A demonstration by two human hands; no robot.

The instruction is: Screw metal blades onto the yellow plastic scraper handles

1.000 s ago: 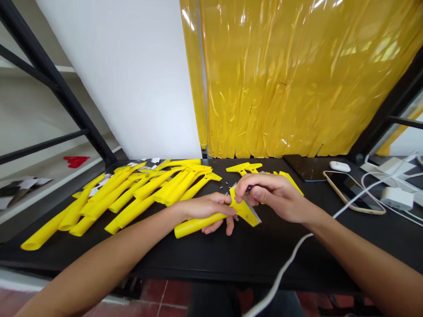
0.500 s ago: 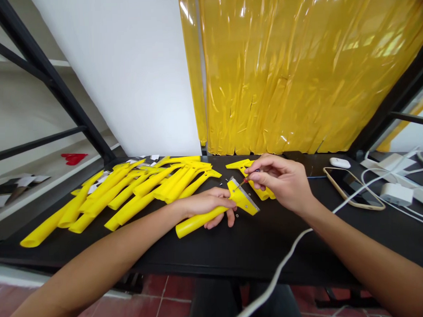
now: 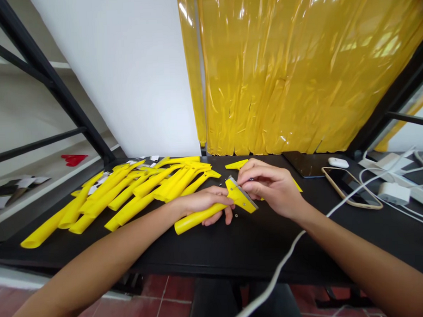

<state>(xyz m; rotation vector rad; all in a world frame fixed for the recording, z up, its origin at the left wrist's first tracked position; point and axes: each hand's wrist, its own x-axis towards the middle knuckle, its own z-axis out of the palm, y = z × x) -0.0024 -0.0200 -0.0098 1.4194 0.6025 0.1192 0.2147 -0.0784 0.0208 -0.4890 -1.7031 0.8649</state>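
My left hand (image 3: 213, 202) is closed around the neck of a yellow scraper (image 3: 196, 219). The scraper's wide head points right, with a metal blade strip along its edge. Thumb and fingers of my right hand (image 3: 269, 182) pinch a small screwdriver (image 3: 251, 179), mostly covered by the fingers; its tip is at the upper part of the head, by the blade. A small nut (image 3: 236, 216) lies on the black table just below the head. Behind my right hand, another yellow scraper part (image 3: 235, 165) is partly hidden.
Several yellow scraper handles (image 3: 129, 193) are piled on the left of the black table (image 3: 215, 255). To the right lie a phone (image 3: 351, 186), a white earbud case (image 3: 338, 162), a charger (image 3: 393, 193) and a dark flat panel (image 3: 304, 164). A white cable (image 3: 287, 260) crosses in front.
My right hand has moved left and closer to the scraper head, and its fingers now cover most of the screwdriver. The scraper in my left hand has shifted only slightly.
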